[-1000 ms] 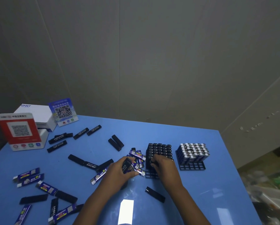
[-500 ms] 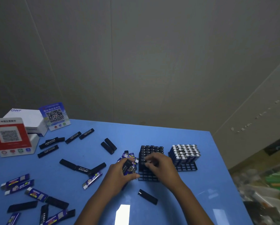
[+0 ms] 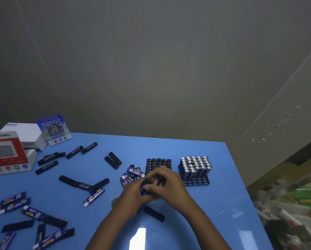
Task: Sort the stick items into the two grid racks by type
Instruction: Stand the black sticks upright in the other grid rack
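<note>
Both hands meet over the blue table [image 3: 196, 222], just in front of the black rack [image 3: 159, 164]. The left hand [image 3: 133, 193] is curled round a small bundle of sticks [image 3: 144, 185], dark ones with a bit of purple showing, and the right hand [image 3: 166, 184] has its fingers bent over the top of the same bundle, pinching at one of the black sticks there; exactly which stick it has hold of is hard to make out. The black rack is packed with black sticks standing upright, and its near edge is hidden behind the right hand. Just to its right, a little apart, stands the second rack [image 3: 196, 169], filled with purple sticks whose white caps point up, with its front rows of cells bare. A heap of purple sticks [image 3: 132, 175] lies touching the left hand, beside the black rack. One black stick [image 3: 153, 213] lies flat on the table between the two forearms. More black and purple sticks are scattered well off to the left, near a white box [image 3: 27, 135], a red sign [image 3: 6, 152] and a blue sign [image 3: 53, 129].
</note>
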A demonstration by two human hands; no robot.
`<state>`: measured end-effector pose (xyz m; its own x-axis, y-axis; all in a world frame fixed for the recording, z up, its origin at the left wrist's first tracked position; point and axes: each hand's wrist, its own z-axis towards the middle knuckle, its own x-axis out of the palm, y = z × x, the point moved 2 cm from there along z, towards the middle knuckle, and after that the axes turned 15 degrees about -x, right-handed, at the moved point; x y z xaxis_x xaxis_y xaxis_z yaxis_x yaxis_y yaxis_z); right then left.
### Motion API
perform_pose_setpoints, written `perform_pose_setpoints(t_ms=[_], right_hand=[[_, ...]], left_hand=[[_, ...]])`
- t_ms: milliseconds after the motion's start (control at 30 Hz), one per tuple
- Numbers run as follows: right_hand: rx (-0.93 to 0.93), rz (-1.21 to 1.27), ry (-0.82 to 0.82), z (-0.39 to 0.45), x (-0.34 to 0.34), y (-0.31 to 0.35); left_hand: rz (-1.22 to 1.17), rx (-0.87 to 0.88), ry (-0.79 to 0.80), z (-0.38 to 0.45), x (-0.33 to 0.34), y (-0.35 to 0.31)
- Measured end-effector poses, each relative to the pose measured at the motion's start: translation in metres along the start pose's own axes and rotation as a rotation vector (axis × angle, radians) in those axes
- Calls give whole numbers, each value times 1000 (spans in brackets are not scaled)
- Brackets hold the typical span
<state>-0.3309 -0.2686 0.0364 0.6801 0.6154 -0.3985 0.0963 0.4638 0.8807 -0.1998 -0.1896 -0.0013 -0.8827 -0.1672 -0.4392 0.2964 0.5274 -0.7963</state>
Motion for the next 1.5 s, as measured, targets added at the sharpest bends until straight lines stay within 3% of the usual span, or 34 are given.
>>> perform_pose_setpoints(t_ms=[300, 600, 867, 1233, 1500], right_hand=[[74, 102, 138, -20, -35, -6], [98, 206, 200, -40, -72, -18], [80, 296, 182, -50, -83, -16], [210, 413, -105, -32, -95, -27], [238, 423, -23, -20, -68, -35]], left_hand=[[101, -20, -12, -20, 34, -17], [41, -76, 6, -42, 66, -31], [38, -123, -13, -49, 76, -35], [11, -187, -33, -31, 44, -19], [35, -167, -45, -17, 20, -14]])
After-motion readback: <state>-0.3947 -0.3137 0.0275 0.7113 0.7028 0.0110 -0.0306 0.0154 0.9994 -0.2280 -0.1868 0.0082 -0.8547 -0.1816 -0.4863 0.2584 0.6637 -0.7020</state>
